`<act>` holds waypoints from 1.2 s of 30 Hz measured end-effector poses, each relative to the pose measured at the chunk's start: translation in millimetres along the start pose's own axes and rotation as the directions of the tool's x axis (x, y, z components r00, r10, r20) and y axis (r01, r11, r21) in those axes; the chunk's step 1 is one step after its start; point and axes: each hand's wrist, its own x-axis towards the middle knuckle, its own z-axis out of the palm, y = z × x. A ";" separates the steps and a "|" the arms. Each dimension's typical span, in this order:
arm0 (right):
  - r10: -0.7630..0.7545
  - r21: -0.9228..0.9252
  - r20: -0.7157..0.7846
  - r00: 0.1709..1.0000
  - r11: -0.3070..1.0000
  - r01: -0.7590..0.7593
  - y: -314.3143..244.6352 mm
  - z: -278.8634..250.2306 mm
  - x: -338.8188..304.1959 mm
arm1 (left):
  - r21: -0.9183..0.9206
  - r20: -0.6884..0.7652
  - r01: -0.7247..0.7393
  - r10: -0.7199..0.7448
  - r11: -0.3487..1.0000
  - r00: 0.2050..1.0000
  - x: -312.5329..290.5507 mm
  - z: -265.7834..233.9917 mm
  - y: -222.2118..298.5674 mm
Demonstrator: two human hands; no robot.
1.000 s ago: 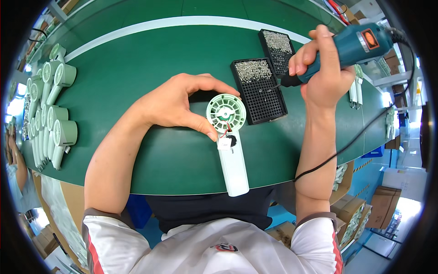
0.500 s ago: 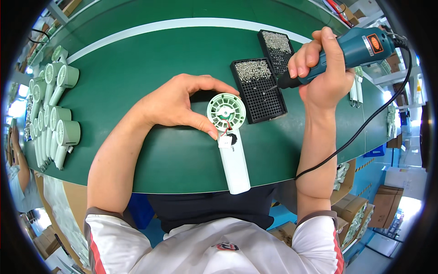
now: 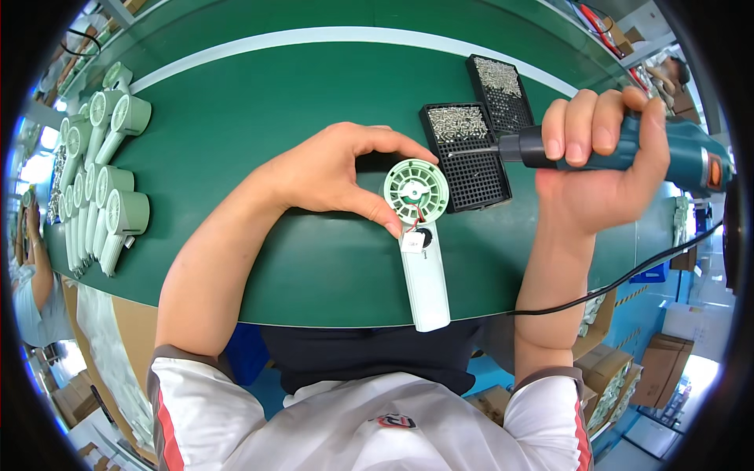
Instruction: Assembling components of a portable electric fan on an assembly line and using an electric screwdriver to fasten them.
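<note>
My left hand [image 3: 326,177] curls around the round head of a pale green handheld fan [image 3: 429,286], thumb at its neck and forefinger by its upper rim. The fan lies on the green table with its handle toward me. Its grille faces up, and red wires and a white tag show at the neck. In my right hand [image 3: 601,161] is a teal electric screwdriver [image 3: 689,158], held level with its black nose pointing left. Its tip is over a black screw tray [image 3: 479,179] with loose screws heaped in its far part.
Behind that tray stands a second black screw tray [image 3: 514,110]. Several pale green fans [image 3: 126,212] are stacked at the left of the table [image 3: 338,267]. The screwdriver's black cord [image 3: 620,284] crosses at the right. Cardboard boxes [image 3: 601,369] stand below the right edge.
My right hand has turned the screwdriver from a slant to level and lowered its tip to the near screw tray. The whole view has shifted slightly; my left hand stays around the fan.
</note>
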 end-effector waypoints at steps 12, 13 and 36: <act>0.039 -0.029 0.165 0.986 0.999 -0.035 20.6 14.2 -14.5 | -0.010 -0.003 0.052 -0.052 0.999 0.999 -1.3 -1.2 0.2; 0.040 -0.030 0.166 0.985 0.999 -0.036 20.9 13.8 -14.7 | -0.010 -0.003 0.042 -0.042 0.999 0.999 -1.0 -0.9 -1.1; 0.084 -0.347 0.187 0.979 0.938 -0.014 30.3 47.4 -17.1 | -0.053 -0.013 0.027 -0.028 0.998 1.000 -3.0 0.4 -6.2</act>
